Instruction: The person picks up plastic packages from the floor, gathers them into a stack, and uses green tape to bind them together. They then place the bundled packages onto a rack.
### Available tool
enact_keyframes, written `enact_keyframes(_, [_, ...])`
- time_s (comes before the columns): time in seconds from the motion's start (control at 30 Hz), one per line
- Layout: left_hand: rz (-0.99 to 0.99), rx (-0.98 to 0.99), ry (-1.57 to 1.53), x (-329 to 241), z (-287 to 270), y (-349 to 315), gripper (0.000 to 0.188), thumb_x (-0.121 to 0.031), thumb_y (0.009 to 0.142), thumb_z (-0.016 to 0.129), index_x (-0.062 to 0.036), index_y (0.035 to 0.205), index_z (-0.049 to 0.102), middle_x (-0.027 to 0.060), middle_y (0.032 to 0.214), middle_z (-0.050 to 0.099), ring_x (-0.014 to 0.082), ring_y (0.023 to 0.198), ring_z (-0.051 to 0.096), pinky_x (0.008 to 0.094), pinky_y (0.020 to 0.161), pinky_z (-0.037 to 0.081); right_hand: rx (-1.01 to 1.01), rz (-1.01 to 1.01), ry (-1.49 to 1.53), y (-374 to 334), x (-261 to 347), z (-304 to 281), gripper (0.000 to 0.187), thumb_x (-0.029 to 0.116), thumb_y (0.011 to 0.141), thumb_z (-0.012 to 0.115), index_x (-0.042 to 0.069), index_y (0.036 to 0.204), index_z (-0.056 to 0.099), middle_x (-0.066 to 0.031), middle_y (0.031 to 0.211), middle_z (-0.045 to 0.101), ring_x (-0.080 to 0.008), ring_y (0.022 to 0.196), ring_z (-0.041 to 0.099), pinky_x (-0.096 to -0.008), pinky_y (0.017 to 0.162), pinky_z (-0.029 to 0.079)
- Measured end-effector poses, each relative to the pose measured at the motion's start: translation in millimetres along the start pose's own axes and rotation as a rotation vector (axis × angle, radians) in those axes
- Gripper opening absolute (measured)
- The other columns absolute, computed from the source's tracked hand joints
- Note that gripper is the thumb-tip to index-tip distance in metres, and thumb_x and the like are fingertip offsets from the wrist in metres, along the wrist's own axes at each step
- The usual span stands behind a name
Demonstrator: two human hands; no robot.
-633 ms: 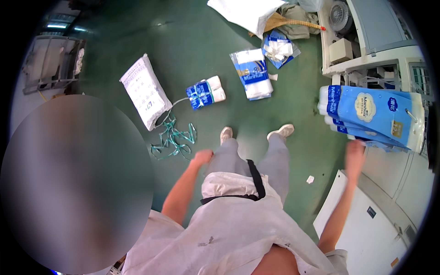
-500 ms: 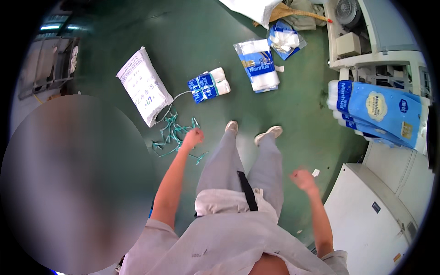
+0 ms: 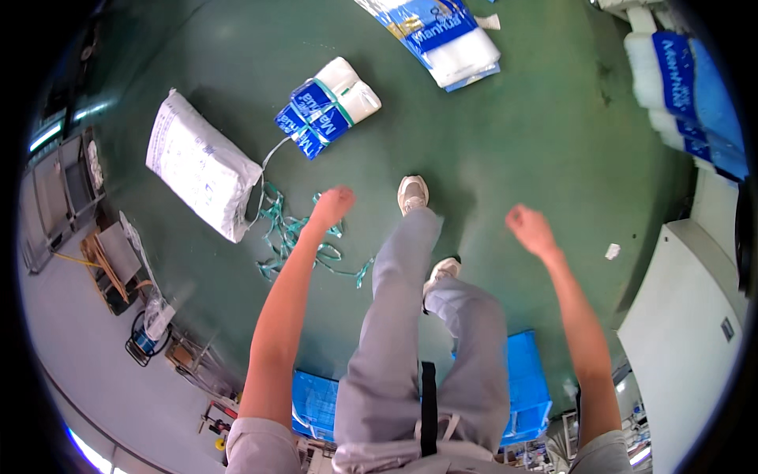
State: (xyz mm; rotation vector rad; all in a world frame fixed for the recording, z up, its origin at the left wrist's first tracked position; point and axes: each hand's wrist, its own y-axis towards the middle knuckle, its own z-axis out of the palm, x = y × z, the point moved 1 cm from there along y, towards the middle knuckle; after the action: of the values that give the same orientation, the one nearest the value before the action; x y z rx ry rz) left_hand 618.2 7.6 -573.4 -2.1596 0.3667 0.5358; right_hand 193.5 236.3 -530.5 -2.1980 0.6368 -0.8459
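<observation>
Green plastic strapping (image 3: 296, 237) lies in a loose tangle on the green floor (image 3: 513, 158), and it serves here as the landmark; the left hand is the nearest hand to it.

The floor spreads out on every side of the strapping. Far to the right of the strapping stands a white cabinet (image 3: 687, 332), and above that, at the picture's right rim, a stack of blue and white packs (image 3: 687, 87). Just left of the strapping, touching its upper strands or nearly so, lies a white sack (image 3: 201, 166), tilted. Below and to the right of the strapping, behind the person's legs, sits a blue crate (image 3: 525, 387). Well above and to the right of the strapping lies a large blue and white pack (image 3: 442, 31). Just above the strapping lies a smaller bundle of white rolls (image 3: 328, 107) in a blue wrapper.

The person's grey trouser legs stand right of the strapping, one pale shoe (image 3: 412, 193) forward, the other (image 3: 440, 272) behind.

The left hand (image 3: 332, 207) hangs over the strapping's upper right edge, fingers curled in loosely, holding nothing. The right hand (image 3: 530, 229) is well to the right of the strapping, likewise loosely curled and empty. Further right still lies a small white scrap (image 3: 612, 251).
</observation>
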Motion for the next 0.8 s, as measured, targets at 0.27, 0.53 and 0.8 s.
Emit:
enact_keyframes(0.27, [-0.096,-0.412,-0.033,52.4,41.9,197.3,0.062,-0.040,0.081,0.072,0.0045,0.121,0.055,0.0207,0.110,0.064,0.0322,0.101,0.062,0.0419,0.089,0.049,-0.183,-0.060,0.373,185.8,-40.7,131.2,0.033,0.031,0.089,0.059,0.005,0.108,0.059,-0.0147,0.093,0.068,-0.0352,0.090,0.065,-0.0433,0.079,0.050])
enact_keyframes(0.53, [-0.171,-0.628,0.593,84.4,-11.6,256.9,0.076,-0.057,0.074,0.072,0.0019,0.120,0.055,0.0182,0.122,0.058,0.0349,0.116,0.052,0.0431,0.098,0.041,-0.384,-0.052,0.070,230.1,-76.7,216.0,0.040,0.027,0.080,0.074,0.005,0.102,0.048,-0.0090,0.099,0.056,-0.0301,0.094,0.055,-0.0434,0.076,0.041])
enact_keyframes(0.8, [-0.113,-0.440,0.356,103.7,-9.1,249.5,0.067,-0.060,0.072,0.071,0.0055,0.085,0.065,0.0178,0.083,0.069,0.0307,0.076,0.065,0.0404,0.071,0.050,-0.417,-0.028,0.056,235.6,-65.6,229.2,0.050,0.034,0.073,0.080,0.009,0.101,0.046,-0.0059,0.097,0.055,-0.0265,0.093,0.055,-0.0435,0.075,0.039])
